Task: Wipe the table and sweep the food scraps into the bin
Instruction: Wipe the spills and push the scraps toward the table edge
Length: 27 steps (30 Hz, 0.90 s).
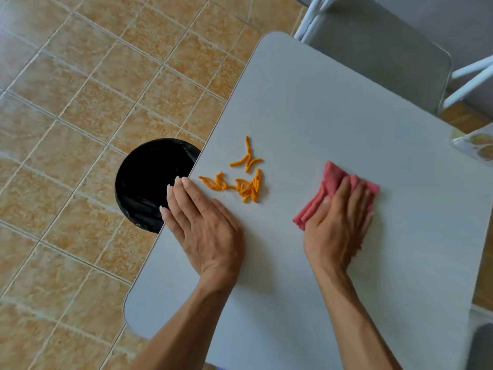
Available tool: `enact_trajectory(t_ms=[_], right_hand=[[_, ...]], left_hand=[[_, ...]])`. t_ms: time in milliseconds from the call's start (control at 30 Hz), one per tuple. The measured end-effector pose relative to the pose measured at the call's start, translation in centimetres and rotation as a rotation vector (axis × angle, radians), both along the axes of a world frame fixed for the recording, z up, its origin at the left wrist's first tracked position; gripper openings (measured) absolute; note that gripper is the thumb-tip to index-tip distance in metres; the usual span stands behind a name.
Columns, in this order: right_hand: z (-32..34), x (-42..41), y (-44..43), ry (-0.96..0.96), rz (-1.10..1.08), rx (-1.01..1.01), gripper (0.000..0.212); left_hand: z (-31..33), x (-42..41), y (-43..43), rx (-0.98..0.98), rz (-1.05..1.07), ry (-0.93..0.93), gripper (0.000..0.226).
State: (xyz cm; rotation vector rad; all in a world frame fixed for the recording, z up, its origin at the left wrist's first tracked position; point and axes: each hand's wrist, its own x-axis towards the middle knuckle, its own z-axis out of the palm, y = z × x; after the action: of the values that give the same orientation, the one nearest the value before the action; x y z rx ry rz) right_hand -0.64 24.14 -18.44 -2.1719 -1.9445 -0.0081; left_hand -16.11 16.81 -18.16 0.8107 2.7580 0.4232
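Observation:
Several orange food scraps (pixel 241 177) lie scattered on the grey table (pixel 306 108) near its left edge. My left hand (pixel 202 220) rests flat on the table just below and left of them, fingers together, fingertips at the table's edge, holding nothing. My right hand (pixel 337 225) presses flat on a folded pink cloth (pixel 330 180), to the right of the scraps. A round bin lined with a black bag (pixel 146 180) stands on the floor beside the table's left edge, partly hidden under it.
Tan tiled floor (pixel 80 102) spreads to the left. A grey chair with a white frame (pixel 386 49) stands at the table's far end. A patterned item (pixel 477 145) pokes in at the right edge.

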Motion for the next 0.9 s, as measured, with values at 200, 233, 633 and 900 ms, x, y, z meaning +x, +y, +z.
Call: enact_trajectory(t_ms=[200, 233, 633, 900], right_hand=[[0.1, -6.2, -4.1, 0.028, 0.075, -0.011, 0.054], [0.2, -7.0, -4.2, 0.027, 0.140, -0.045, 0.056], [0.0, -3.7, -10.3, 0.029, -0.214, 0.037, 0.052], [0.3, 2.8, -6.3, -0.095, 0.344, -0.065, 0.054]], left_hand=[[0.3, -0.2, 0.0, 0.003, -0.020, -0.028, 0.062], [0.3, -0.3, 0.0, 0.000, -0.021, -0.036, 0.062], [0.6, -0.7, -0.4, 0.002, -0.066, -0.031, 0.061], [0.4, -0.6, -0.4, -0.012, -0.086, 0.006, 0.062]])
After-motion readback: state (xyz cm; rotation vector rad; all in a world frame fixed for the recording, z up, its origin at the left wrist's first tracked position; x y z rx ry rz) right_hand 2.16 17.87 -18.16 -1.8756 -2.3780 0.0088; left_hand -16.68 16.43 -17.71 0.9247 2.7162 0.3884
